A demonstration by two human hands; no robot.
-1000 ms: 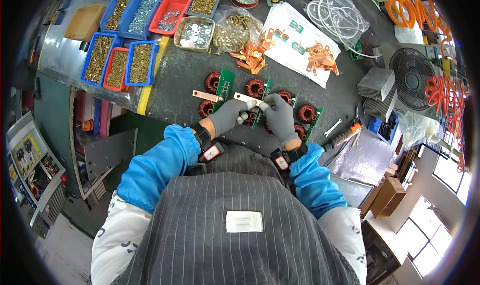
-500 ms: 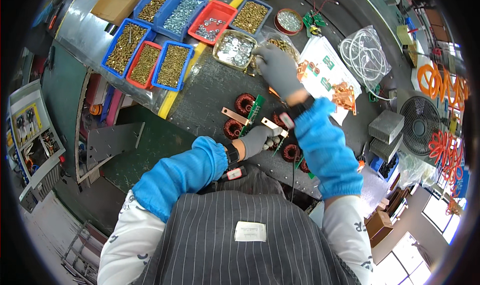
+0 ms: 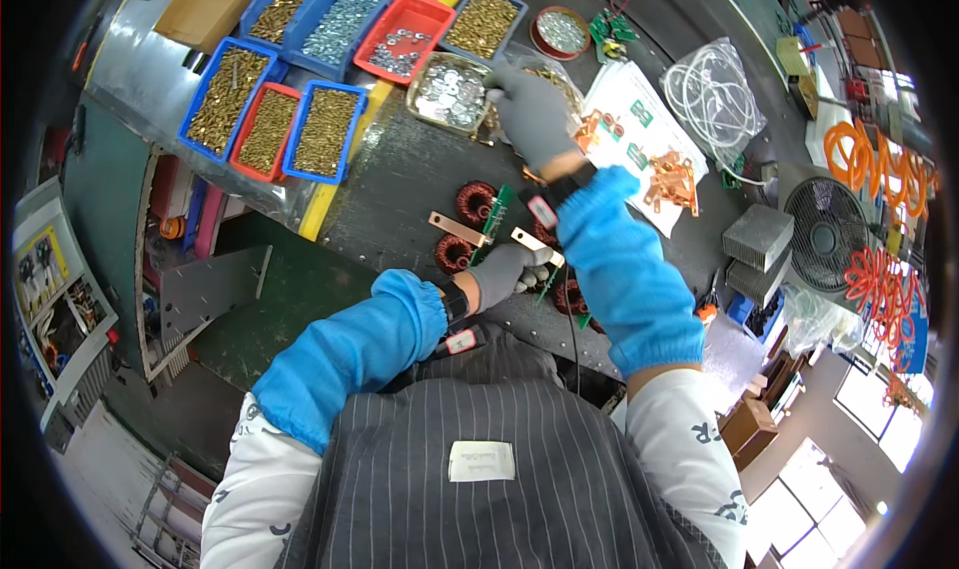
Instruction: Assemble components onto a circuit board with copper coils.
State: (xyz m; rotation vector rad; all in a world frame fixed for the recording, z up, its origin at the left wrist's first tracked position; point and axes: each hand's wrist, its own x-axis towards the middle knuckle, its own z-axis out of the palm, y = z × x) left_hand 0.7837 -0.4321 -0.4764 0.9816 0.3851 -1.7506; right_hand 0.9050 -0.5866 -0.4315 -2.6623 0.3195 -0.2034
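My left hand point(image 3: 502, 273), in a grey glove, is closed at a flat copper bar point(image 3: 536, 246) on a green circuit board. Its thumb lies against the bar, and the fingers curl below. Close by, a second copper bar point(image 3: 458, 228) crosses dark red wire-wound coils point(image 3: 477, 202) and another green board point(image 3: 496, 212). My gloved right hand point(image 3: 536, 116) reaches to the right rim of a metal tray of flat washers point(image 3: 450, 91). Its fingers are bent together, and whatever is between them is hidden. Behind it, a bag of brass-coloured parts point(image 3: 555, 77) is partly covered.
Blue and red bins of screws and nuts point(image 3: 325, 129) line the far left. Right of my right hand lie paper sheets point(image 3: 624, 99) with copper pieces point(image 3: 671, 181), then a bag of clear tubing point(image 3: 711, 99). Finned heat sinks point(image 3: 757, 237) stand beside a black fan point(image 3: 825, 231).
The whole scene has shifted slightly left and up in the picture. Both hands keep nearly the same places: the left at the copper bar, the right at the washer tray.
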